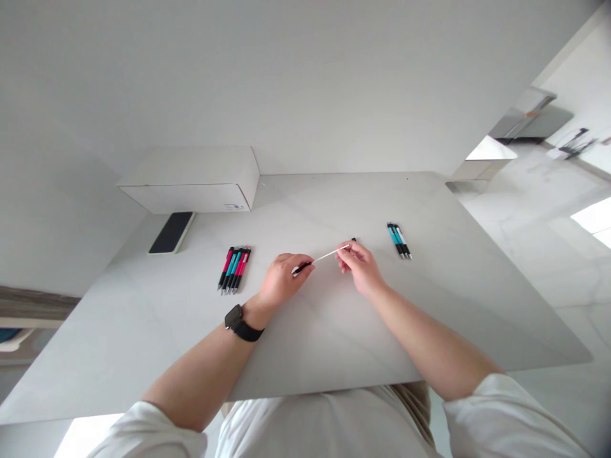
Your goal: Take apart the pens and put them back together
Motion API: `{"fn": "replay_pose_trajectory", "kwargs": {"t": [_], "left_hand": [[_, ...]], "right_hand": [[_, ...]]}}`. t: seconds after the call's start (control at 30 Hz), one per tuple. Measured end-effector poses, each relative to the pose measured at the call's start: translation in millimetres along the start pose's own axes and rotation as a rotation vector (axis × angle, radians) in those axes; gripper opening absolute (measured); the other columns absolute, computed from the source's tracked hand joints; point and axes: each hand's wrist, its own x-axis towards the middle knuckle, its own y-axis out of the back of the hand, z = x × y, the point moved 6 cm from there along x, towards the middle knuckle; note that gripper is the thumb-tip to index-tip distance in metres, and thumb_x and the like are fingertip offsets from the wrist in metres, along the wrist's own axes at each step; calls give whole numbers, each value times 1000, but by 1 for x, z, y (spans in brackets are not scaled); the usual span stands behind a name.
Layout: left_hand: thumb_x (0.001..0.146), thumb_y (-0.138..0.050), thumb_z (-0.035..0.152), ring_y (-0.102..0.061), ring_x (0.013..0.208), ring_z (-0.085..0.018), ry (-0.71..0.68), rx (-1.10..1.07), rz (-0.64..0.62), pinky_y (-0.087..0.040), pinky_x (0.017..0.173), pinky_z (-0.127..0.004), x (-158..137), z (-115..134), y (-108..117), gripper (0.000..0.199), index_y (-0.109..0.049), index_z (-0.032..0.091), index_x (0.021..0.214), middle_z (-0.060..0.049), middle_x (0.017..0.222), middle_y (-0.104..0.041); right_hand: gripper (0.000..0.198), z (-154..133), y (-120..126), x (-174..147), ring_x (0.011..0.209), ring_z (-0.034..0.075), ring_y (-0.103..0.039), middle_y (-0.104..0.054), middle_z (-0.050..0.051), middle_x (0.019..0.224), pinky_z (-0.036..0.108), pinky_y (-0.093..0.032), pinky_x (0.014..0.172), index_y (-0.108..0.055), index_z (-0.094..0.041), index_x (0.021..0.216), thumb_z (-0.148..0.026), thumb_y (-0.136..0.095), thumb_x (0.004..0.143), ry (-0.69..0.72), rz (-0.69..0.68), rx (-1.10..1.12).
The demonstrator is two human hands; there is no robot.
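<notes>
Over the middle of the table, my left hand (282, 278) is closed around a pen barrel (301, 268) that looks black and white. A thin white pen refill (327, 255) stretches from that barrel toward my right hand (360, 266). My right thumb and fingertips pinch the refill at its far end. Just behind the right fingers a small black piece (354, 239) peeks out; whether it is held or lies on the table I cannot tell. Left of my hands lies a row of several red and teal pens (233, 270). To the right rest a few teal and white pens (399, 240).
A white box (191, 194) stands against the wall at the back left. In front of it lies a dark-screened phone (172, 233). The pale table (329, 343) ends at an edge close to my body, and its right edge slants toward the floor area.
</notes>
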Motion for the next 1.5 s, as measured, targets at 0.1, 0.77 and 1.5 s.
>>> {"fn": "replay_pose_trajectory", "kwargs": {"t": [0.1, 0.77, 1.5], "left_hand": [[101, -60, 40, -70, 90, -21, 13, 7, 2, -53, 90, -35, 0, -2, 1, 22, -75, 25, 108, -4, 98, -78], [100, -59, 37, -70, 89, -20, 26, -8, -13, -53, 87, -34, 0, -5, 1, 19, -74, 26, 104, -3, 96, -78], [98, -63, 39, -71, 88, -21, 34, -8, -43, -54, 85, -33, 0, -9, -5, 19, -76, 27, 107, -3, 95, -78]], "right_hand": [[35, 1, 2, 1, 65, 13, -56, -65, 1, 83, 24, -45, 52, -67, -24, 97, -56, -73, 85, -5, 16, 27], [30, -8, 24, 11, 67, 13, -56, -62, 1, 87, 23, -42, 50, -62, -25, 93, -49, -77, 81, -19, 91, 196], [15, -29, 26, 69, 44, 11, -48, -69, 1, 67, 25, -34, 43, -74, -22, 80, -36, -70, 81, -171, -119, -858]]}}
